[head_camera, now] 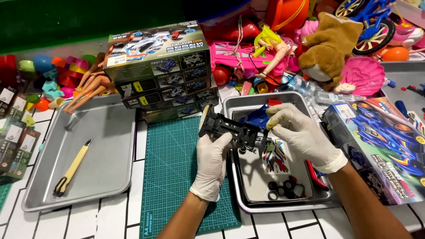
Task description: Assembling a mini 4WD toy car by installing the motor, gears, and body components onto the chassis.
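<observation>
Both gloved hands are holding the black toy car chassis (pixel 230 128): left hand (pixel 212 161) gripping it, right hand (pixel 301 137) fingers pinching its end. The wheels (pixel 285 188) are lying loose in the metal tray (pixel 234 110), not yet on.

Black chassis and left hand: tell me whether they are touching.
Touching. The head view shows the gloved left hand gripping the black chassis from below, its fingers wrapped onto the frame with no gap.
</observation>
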